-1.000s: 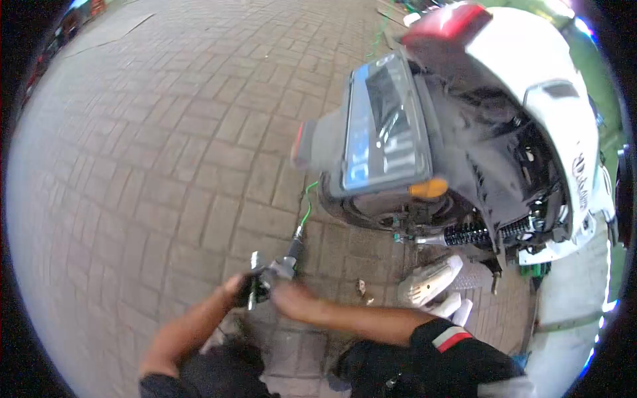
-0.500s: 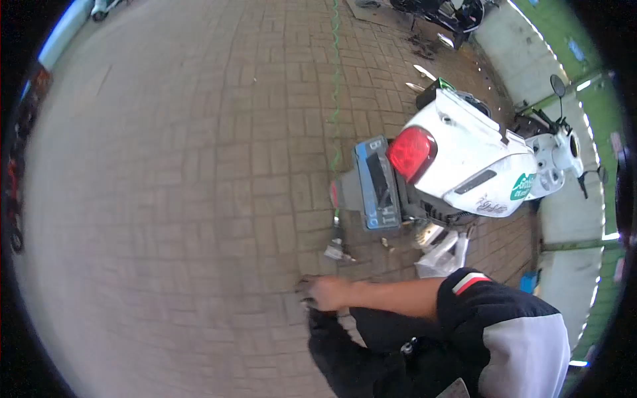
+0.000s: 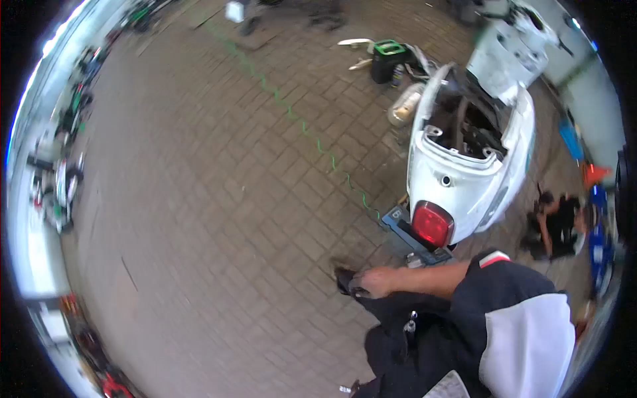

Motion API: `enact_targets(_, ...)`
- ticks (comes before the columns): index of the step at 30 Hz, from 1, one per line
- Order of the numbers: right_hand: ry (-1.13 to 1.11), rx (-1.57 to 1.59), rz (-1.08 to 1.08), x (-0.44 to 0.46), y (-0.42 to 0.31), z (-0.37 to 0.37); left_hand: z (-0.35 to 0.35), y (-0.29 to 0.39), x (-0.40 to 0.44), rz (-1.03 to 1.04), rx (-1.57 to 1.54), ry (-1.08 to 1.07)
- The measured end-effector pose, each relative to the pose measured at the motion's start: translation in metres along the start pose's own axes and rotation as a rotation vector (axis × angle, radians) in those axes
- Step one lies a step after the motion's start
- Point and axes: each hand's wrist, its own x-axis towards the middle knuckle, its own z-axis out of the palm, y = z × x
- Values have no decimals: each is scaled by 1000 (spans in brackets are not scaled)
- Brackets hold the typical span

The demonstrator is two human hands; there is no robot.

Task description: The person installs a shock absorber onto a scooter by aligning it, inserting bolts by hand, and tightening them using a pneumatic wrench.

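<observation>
My right hand (image 3: 375,282) is low at the centre right, over the dark cloth of my trousers and beside a dark shape that may be a shoe. Its fingers are blurred and partly hidden, so what they hold, if anything, cannot be made out. I cannot see my left hand; at the bottom edge a small silver metal piece (image 3: 345,389) sticks out beside a dark shape. Just beyond my right arm stands a white scooter (image 3: 464,176) with a red tail light (image 3: 432,224) and a blue number plate (image 3: 405,233). Its seat area is uncovered.
A coiled green hose (image 3: 304,126) crosses the brick floor. Near the scooter's left side are a black and green container (image 3: 387,63) and white parts. Another person (image 3: 557,225) crouches at the right. An orange cone (image 3: 596,174) stands by the wall, with vehicles along the left.
The view has swung up and round, showing the scooter from behind and above. The air tool, in my hands at first and later on the floor by the plate, is no longer clearly visible.
</observation>
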Motion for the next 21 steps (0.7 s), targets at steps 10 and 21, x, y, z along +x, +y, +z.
enact_targets(10,571,255,462,-50,-43,-245,-160,373,37,142,529,-76)
enact_targets(21,772,542,1333,-78,-52,-193,-181,833,159,466,1007,-224)
